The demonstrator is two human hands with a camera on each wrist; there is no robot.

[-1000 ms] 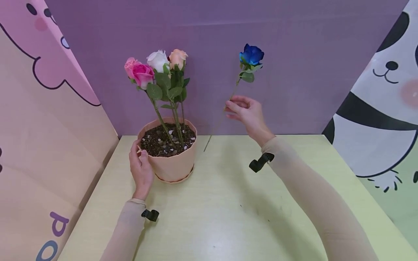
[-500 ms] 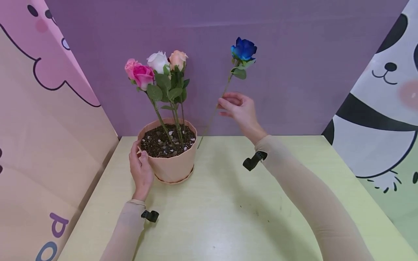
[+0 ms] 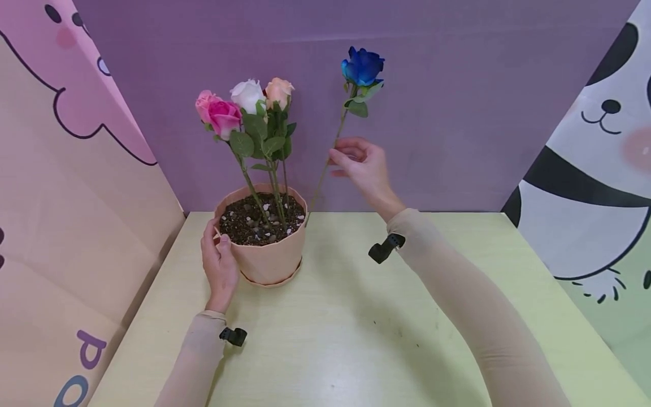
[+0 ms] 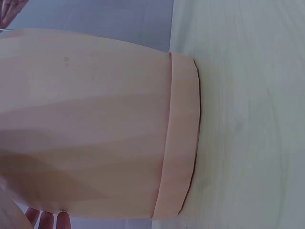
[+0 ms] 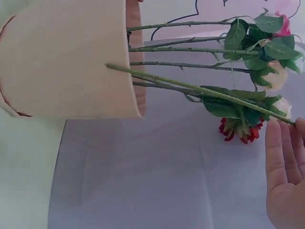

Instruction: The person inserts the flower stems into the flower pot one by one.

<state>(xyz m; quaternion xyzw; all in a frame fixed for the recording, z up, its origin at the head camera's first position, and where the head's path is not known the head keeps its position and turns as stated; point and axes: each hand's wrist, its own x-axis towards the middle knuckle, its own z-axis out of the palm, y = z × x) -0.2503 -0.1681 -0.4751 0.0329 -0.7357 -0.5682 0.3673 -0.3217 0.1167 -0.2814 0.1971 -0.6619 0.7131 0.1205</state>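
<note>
My right hand pinches the thin green stem of a blue rose, bloom up and leaning right. The stem's lower end overlaps the right rim of a peach flower pot in the head view; in the right wrist view the stem crosses in front of the pot's wall. My left hand holds the pot's left side, thumb at the rim and fingers round the outside. In the pot's dark soil stand a pink rose, a white rose and a peach rose, among others.
The pot stands in a matching saucer on a pale wooden table, near its back edge. Behind rises a purple backdrop. Printed panels flank both sides, with a panda on the right. A red flower shows at the back.
My right hand has moved left and slightly up with the blue rose, bringing its stem end from beside the pot to the pot's rim. The left hand stays on the pot.
</note>
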